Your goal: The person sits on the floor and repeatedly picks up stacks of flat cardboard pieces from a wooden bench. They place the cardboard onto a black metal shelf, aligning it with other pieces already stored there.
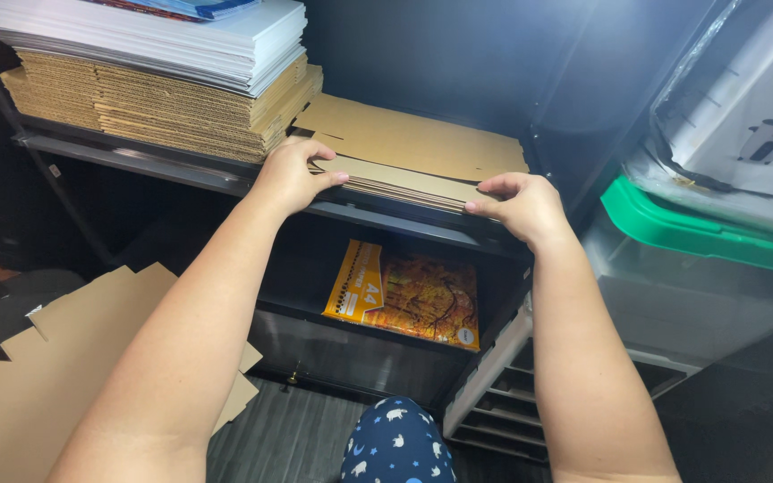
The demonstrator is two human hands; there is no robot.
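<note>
Reaching forward, your left hand (290, 174) pinches the left front edge of the flat cardboard sheets (413, 148), and your right hand (521, 204) grips their right front corner. The sheets lie on the dark shelf (181, 165), long axis left to right, beside a taller cardboard stack (163, 103). Below stands an orange paper pad (404, 295).

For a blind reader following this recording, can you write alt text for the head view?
Both hands, left hand and right hand, grip the front edge of a small stack of flat cardboard sheets on a dark metal shelf. A taller cardboard and white board pile sits left; an orange sketch pad lies below.
</note>
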